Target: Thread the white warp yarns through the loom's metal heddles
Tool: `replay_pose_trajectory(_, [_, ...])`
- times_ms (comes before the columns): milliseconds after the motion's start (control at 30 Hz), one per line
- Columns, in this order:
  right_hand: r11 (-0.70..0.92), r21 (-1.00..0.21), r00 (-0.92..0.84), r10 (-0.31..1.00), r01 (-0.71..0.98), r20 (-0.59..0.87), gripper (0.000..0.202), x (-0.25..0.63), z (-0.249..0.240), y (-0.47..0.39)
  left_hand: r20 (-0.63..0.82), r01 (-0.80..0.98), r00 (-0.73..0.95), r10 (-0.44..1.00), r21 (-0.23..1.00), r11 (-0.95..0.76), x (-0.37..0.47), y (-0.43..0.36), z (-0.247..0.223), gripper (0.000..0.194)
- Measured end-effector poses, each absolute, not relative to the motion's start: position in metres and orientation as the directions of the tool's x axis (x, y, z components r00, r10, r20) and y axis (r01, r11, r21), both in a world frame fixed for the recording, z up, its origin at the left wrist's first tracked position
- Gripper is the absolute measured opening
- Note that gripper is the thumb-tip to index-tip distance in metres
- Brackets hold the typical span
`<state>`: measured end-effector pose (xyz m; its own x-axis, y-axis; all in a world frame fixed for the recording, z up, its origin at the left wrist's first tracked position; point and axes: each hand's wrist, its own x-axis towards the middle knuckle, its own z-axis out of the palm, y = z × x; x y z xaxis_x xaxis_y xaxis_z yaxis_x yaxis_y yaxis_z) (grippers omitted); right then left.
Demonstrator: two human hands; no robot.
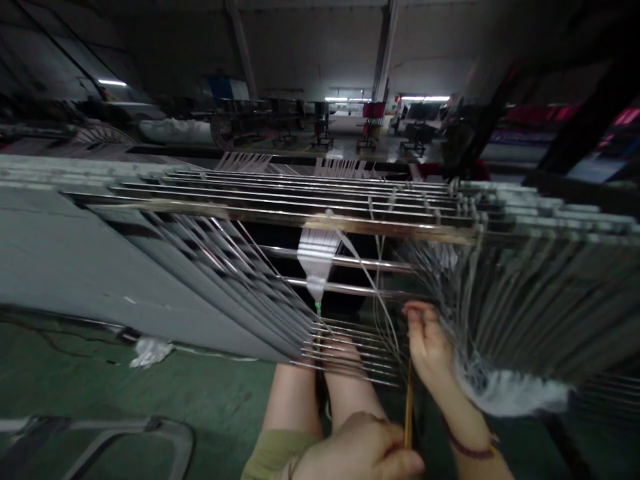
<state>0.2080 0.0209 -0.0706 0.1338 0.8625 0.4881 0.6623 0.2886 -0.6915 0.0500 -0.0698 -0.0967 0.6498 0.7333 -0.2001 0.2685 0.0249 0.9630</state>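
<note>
My left hand (357, 450) is low in the middle, closed around a thin yellow-brown rod (409, 407) that points up toward the frame. Further up and right, my right hand (433, 350) has its fingers pressed together at the edge of the heddles (505, 300). Whatever lies between those fingertips is too small to make out. Loose white threads (373, 283) hang just left of my right hand. A white bundle of warp threads (317, 257) narrows downward to a green tie (319, 308).
Long metal bars (280, 193) run across the loom frame. A grey sheet of heddles (125, 267) spreads left. My legs (295, 400) are beneath the lower bars (370, 370). White scrap (150, 351) and a metal frame (170, 433) are on the green floor (80, 380).
</note>
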Motion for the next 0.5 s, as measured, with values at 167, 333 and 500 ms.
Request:
replay_pose_trajectory(167, [0.243, -0.798, 0.069, 0.94, 0.551, 0.334, 0.024, 0.235, -0.053, 0.008, 0.121, 0.353, 0.252, 0.96, 0.912, -0.207, 0.017, -0.013, -0.057, 0.03])
replay_pose_trajectory(333, [0.325, -0.88, -0.114, 0.946, 0.347, 0.304, 0.016, 0.216, -0.027, 0.002, 0.281, 0.524, -0.084, 0.956, 0.829, -0.197, 0.0, 0.037, -0.052, 0.037])
replay_pose_trajectory(500, [0.363, -0.819, -0.101, 0.929, 0.444, 0.357, 0.013, 0.207, -0.003, 0.005, 0.208, 0.402, 0.047, 0.977, 0.891, -0.209, 0.013, 0.052, -0.048, 0.027])
